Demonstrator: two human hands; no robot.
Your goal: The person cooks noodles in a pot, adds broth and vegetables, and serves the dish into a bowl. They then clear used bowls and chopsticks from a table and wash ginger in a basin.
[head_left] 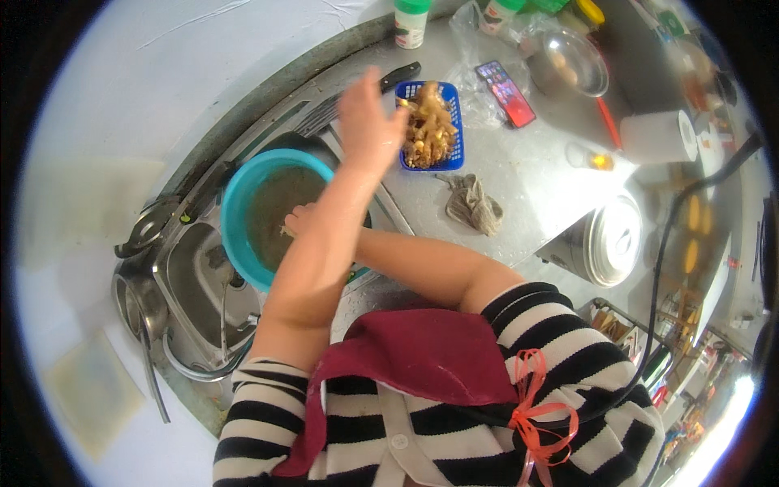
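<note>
My left hand (371, 125), blurred, is raised beside a blue plastic basket (459, 131), fingers and thumb apart with nothing seen in them. Knobbly ginger root (435, 119) is heaped in that basket. Below, murky water (274, 195) fills much of a turquoise plastic basin (236, 243). Inside the basin's rim, my right hand (299, 218) holds a small pale piece of ginger (286, 231), of which only an end shows. My left forearm crosses over my right arm and hides part of the right hand.
A black-handled knife (401, 74) lies behind the basket. On the steel counter are a crumpled cloth (473, 204), a lit smartphone (506, 94) and a metal bowl (569, 64). Left of the basin are a sink (195, 286), a curved faucet (204, 371) and a saucepan (143, 298).
</note>
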